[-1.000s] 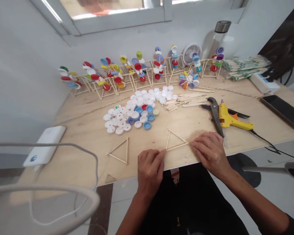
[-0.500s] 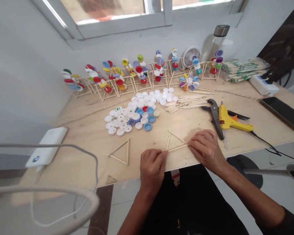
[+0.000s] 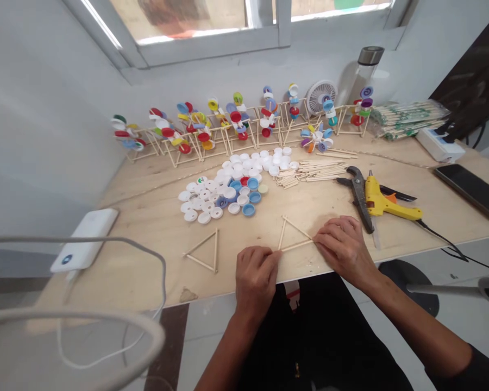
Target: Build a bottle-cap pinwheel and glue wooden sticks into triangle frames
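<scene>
A triangle of thin wooden sticks (image 3: pixel 296 246) lies flat near the table's front edge. My left hand (image 3: pixel 256 274) pinches its lower left corner, fingers closed. At its right corner, my right hand (image 3: pixel 344 247) also has its fingers closed on the sticks. The far corner points away from me, and the two held corners are partly hidden by fingertips. A second stick triangle (image 3: pixel 215 251) rests on the wood to the left of my left hand, touched by neither hand.
White and blue bottle caps (image 3: pixel 206 203) are heaped mid-table beside loose sticks (image 3: pixel 320 169). To the right lie pliers (image 3: pixel 361 198), a yellow glue gun (image 3: pixel 391 205) and a phone (image 3: pixel 472 190). Stick frames with coloured caps (image 3: pixel 240 127) line the back. A power bank (image 3: pixel 85 241) sits left.
The view has shifted slightly, so the table's contents sit a little further right and lower. Both hands keep the same hold on the stick triangle.
</scene>
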Motion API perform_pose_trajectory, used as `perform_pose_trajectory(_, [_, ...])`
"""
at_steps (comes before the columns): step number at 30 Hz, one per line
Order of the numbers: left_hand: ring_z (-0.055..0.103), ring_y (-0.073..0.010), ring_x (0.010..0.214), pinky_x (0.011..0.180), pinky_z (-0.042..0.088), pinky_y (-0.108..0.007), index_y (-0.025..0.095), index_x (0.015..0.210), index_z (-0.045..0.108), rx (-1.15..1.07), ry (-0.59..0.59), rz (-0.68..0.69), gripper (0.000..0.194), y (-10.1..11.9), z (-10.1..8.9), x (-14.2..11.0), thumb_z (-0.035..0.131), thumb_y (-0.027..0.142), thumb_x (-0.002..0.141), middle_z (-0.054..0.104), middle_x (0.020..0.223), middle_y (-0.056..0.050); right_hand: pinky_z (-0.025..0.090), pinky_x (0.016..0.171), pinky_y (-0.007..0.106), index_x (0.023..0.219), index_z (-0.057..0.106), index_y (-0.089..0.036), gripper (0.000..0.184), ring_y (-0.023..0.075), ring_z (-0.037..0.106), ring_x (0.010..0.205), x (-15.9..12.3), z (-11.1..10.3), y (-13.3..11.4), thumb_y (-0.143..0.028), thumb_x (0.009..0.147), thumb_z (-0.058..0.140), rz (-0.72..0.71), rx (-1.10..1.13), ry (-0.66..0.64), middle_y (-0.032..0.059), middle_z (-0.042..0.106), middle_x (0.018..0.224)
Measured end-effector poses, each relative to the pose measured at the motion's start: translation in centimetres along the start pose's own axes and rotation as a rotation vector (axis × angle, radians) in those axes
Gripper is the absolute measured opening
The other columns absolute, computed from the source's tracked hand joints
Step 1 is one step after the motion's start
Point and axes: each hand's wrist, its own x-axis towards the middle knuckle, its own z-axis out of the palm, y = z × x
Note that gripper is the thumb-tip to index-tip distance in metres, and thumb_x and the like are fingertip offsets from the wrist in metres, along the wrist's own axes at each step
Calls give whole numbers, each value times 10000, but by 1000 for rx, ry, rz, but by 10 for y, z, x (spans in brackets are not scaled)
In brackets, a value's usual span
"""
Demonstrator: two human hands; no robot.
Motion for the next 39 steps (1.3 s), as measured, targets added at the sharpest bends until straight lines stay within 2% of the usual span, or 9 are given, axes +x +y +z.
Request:
perform_pose_trajectory(6, [545,-201,829,785,439,-368,188,1038,630,-25,6,21,298,0,-1,-5,500,44,812,624,852,-65,331,917,458,957,644,-228,168,207,547,944,-4,-4,-1,-133,832,583,-16,-11,43,32,667,898])
perform_pose_trajectory(19, [529,-197,810,756,445,-370,172,989,643,9,55,78,288,-1,2,-5,480,21,805,604,816,-65,338,933,476,930,659,-215,153,210,543,982,-7,0,0,-126,829,586,-36,14,55,39,661,904])
perform_pose_trajectory(29, [527,-196,802,751,438,-374,184,1009,632,2,44,71,316,-1,2,-5,460,11,808,594,812,-62,349,926,471,936,648,-200,153,215,540,988,-6,3,1,-115,823,589,-59,45,53,45,665,906])
perform_pose_trajectory(35, [515,-195,811,757,435,-371,169,1017,628,-24,30,49,318,-1,2,-6,459,9,800,598,834,-70,350,895,421,951,649,-205,142,205,537,957,-7,0,3,-156,845,569,6,87,23,42,658,897])
perform_pose_trajectory(39, [528,-194,832,764,438,-365,179,1042,615,-92,38,-24,351,1,1,-7,440,-1,798,610,857,-60,333,879,385,997,638,-202,164,198,544,942,4,-3,5,-238,881,527,99,92,-34,46,666,914])
